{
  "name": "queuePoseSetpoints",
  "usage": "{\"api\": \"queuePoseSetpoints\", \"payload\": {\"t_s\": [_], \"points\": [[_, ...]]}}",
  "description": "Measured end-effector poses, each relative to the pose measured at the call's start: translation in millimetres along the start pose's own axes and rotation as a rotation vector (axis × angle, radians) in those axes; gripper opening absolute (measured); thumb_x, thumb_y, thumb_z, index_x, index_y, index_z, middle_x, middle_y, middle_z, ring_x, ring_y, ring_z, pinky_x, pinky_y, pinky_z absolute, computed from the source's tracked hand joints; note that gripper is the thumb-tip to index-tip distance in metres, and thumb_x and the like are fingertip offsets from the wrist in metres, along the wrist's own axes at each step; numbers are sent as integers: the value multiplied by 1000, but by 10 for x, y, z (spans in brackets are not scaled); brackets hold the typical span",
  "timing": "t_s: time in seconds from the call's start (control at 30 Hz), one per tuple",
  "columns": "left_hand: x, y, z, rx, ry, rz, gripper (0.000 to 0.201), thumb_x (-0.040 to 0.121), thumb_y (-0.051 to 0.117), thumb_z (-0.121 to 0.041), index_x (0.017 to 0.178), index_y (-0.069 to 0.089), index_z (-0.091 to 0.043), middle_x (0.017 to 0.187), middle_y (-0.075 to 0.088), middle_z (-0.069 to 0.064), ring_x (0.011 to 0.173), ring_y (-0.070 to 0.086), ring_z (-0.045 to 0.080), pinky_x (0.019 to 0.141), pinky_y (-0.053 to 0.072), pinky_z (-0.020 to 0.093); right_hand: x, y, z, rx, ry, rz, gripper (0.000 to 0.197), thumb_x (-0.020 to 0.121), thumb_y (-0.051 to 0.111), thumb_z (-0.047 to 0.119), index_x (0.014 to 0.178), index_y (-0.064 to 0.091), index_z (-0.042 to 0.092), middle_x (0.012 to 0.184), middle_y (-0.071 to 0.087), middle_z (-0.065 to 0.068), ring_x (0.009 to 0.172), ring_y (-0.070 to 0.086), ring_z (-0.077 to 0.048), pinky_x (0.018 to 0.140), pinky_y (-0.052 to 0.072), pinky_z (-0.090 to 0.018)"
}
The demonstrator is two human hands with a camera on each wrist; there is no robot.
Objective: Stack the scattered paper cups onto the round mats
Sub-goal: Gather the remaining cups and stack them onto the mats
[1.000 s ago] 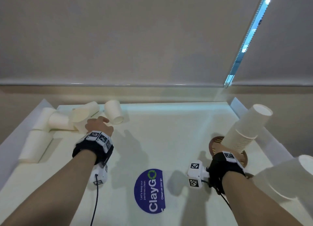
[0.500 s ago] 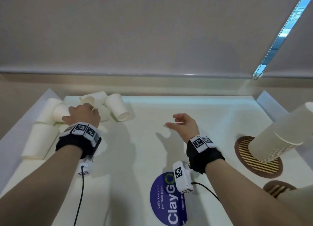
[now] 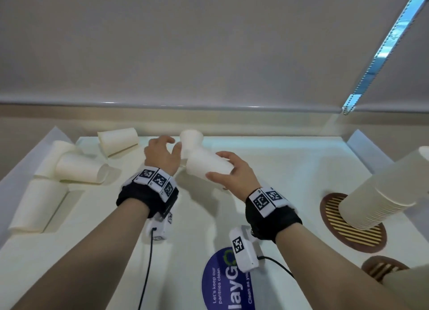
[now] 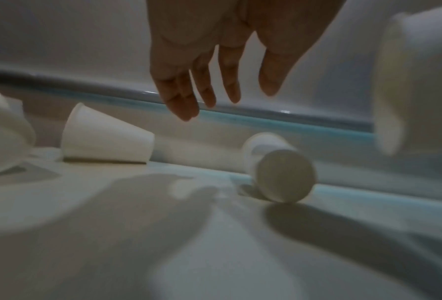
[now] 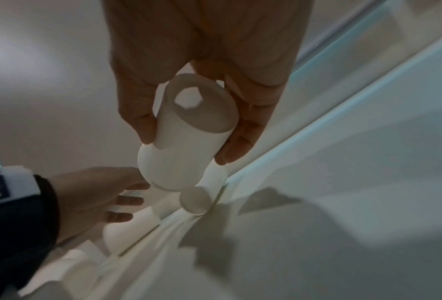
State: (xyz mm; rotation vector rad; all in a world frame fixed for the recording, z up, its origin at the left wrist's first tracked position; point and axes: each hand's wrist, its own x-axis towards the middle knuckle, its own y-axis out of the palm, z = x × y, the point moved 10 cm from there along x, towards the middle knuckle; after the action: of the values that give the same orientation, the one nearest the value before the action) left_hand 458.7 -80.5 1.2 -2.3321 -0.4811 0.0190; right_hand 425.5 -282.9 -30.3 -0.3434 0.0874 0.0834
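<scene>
Right hand (image 3: 234, 175) grips a paper cup (image 3: 209, 168) on its side, thumb and fingers round the wall, held above the tray (image 3: 267, 161); left hand (image 3: 162, 155) just beside its base, fingers loose and holding nothing, possibly brushing it; other cups (image 3: 81, 169) lie scattered left, tall stack (image 3: 380, 193) on the round mat (image 3: 352, 228) at right.

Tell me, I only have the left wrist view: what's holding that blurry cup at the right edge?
Observer: The right hand grips that cup round its side.
Operator: Where are the mats?
Observer: A round mat lies far to the right, bearing a tall cup stack.
Operator: Any other mat?
Observer: A second mat shows nearer the person, partly hidden.
</scene>
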Motion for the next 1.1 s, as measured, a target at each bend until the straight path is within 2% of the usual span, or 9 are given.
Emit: {"api": "queuePoseSetpoints", "payload": {"t_s": [0.1, 0.13, 0.27, 0.47, 0.6, 0.73, 0.87, 1.0, 1.1], "points": [[165, 194, 86, 134, 7, 94, 58, 89, 59, -36, 139, 38, -16, 146, 32, 13, 132, 31, 34, 106, 31, 43, 29, -263, -135, 26, -14, -55, 53, 73, 78, 18, 120, 54, 25, 116, 59, -6, 96, 61, -23, 75, 52, -28], [194, 293, 61, 143, 26, 137, 67, 87, 62, -38, 143, 32, -17, 148, 30, 12, 134, 31, 33, 107, 31, 45, 45, -346, -191, 28, -14, -87, 54, 72, 78, 19, 120, 54, 24, 116, 60, -6, 97, 60, -23, 76, 52, -28], [173, 782, -1, 159, 15, 328, 81, 83, 66, -38, 147, 21, -21, 141, 42, 16, 125, 45, 35, 100, 40, 42, 42, -598, -380, 49, 13, -200, 52, 72, 77, 21, 118, 54, 25, 111, 60, -1, 101, 59, -20, 85, 50, -30], [-81, 953, -53, 182, -39, 334, 54, 85, 56, -26, 134, 35, -16, 110, 62, 16, 89, 61, 33, 73, 48, 34, -38, -718, -571, 71, 35, -156, 51, 67, 79, 20, 110, 54, 30, 104, 61, 1, 100, 62, -24, 91, 52, -41], [-283, 711, 13, 46, -78, 336, 47, 79, 58, -34, 122, 45, -19, 99, 62, 9, 72, 56, 19, 56, 37, 24, -177, -968, -666, 106, 59, -225, 48, 70, 78, 19, 111, 54, 31, 97, 61, 2, 95, 63, -24, 86, 54, -40], [-554, 351, 43, -228, -95, 368, 50, 57, 57, -51, 100, 58, -26, 91, 66, 5, 81, 59, 18, 63, 38, 25, -456, -1014, -600, 162, 63, -168, 54, 56, 74, 24, 106, 56, 29, 99, 57, 4, 89, 60, -18, 74, 53, -29], [-848, 61, -152, -376, -68, 407, 27, 64, 52, -46, 85, 58, -30, 81, 61, 0, 73, 54, 19, 62, 39, 28, -823, -926, -383, 231, 45, -21, 52, 55, 71, 15, 104, 57, 25, 102, 55, -2, 83, 60, -15, 59, 51, -15], [-1222, -83, -380, -538, -118, 486, 32, 65, 53, -43, 92, 61, -28, 85, 59, 2, 69, 52, 18, 63, 41, 28, -1241, -850, -190, 235, 63, 106, 57, 52, 76, 19, 107, 61, 23, 104, 57, -3, 85, 60, -16, 63, 52, -20], [-1532, -36, -505, -634, -184, 560, 60, 57, 63, -55, 106, 63, -20, 97, 66, 1, 86, 61, 19, 75, 50, 32, -1509, -755, -85, 224, 73, 175, 60, 49, 79, 24, 106, 63, 24, 107, 59, 1, 89, 61, -16, 67, 54, -24]]}}
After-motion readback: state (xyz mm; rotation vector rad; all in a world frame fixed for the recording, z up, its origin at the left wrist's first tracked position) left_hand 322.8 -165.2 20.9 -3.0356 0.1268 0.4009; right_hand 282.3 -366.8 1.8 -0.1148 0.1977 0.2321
